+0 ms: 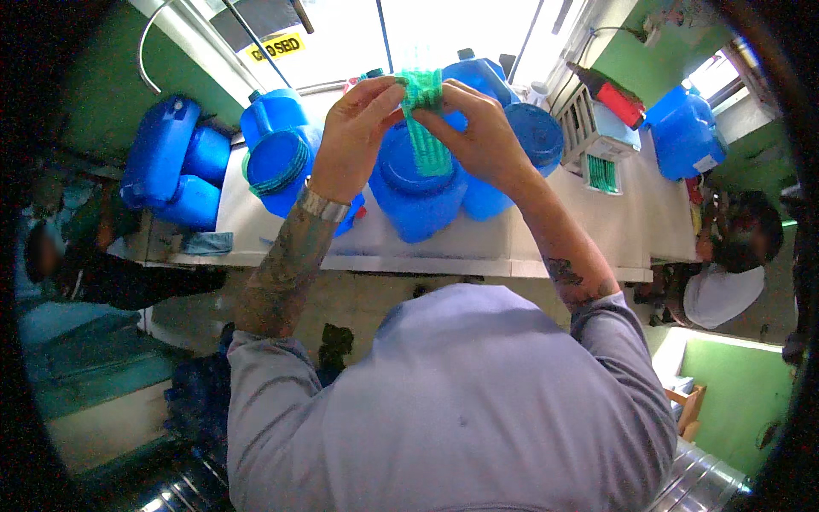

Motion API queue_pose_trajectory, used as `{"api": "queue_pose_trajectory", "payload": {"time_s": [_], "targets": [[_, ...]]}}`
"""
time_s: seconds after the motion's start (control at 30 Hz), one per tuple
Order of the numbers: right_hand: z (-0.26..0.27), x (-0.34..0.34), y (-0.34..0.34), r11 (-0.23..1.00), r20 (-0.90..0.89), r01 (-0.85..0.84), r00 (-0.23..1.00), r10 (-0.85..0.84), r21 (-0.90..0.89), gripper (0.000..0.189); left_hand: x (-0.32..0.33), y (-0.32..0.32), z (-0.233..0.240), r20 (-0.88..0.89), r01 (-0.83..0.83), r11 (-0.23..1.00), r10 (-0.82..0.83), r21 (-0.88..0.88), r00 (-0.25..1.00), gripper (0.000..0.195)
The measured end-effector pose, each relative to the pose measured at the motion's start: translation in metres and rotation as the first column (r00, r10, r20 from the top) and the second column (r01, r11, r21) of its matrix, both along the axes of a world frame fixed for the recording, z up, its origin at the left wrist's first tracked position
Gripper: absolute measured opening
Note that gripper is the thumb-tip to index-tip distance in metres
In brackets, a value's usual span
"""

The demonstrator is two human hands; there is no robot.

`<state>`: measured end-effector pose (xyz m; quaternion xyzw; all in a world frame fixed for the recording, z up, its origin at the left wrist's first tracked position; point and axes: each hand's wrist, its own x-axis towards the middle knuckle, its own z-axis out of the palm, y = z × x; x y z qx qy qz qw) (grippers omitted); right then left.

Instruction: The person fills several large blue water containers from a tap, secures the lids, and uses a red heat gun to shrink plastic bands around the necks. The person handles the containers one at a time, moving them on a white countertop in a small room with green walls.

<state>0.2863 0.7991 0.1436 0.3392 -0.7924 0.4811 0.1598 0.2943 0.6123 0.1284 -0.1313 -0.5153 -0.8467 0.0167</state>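
Note:
My left hand (pixel 361 131) and my right hand (pixel 489 134) are raised in front of me. Between them they pinch a translucent green plastic film strip (pixel 427 144) by its upper part, and its lower end hangs free. Behind and below the strip stands a blue plastic water container (pixel 419 211) with a wide round lid (pixel 416 160). Another blue container (pixel 489 198) is close on its right, partly hidden by my right hand. To the left of my left wrist, blue round lids with green edges (pixel 278 163) sit stacked against a blue jug (pixel 275 105).
Several blue jugs (pixel 163 150) stand at the counter's left end. On the right, a red and black tool, perhaps a heat gun (pixel 608 96), rests on a light box (pixel 614 131) near green strips (pixel 603 174). A folded cloth (pixel 208 243) lies near the counter edge (pixel 448 264). People (pixel 726 294) are at both sides.

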Motion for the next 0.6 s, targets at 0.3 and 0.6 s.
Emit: {"api": "queue_pose_trajectory", "payload": {"time_s": [0.3, 0.6], "targets": [[-0.017, -0.009, 0.004, 0.998, 0.154, 0.056, 0.987, -0.053, -0.019, 0.022, 0.003, -0.004, -0.015, -0.150, -0.147, 0.881, 0.088, -0.450, 0.985, 0.014], [0.002, -0.006, 0.074, 0.859, 0.532, -0.471, 0.684, 0.498, -0.199, 0.019, 0.002, -0.042, -0.005, -0.224, 0.188, 0.890, -0.301, -0.416, 0.927, 0.028]]}}
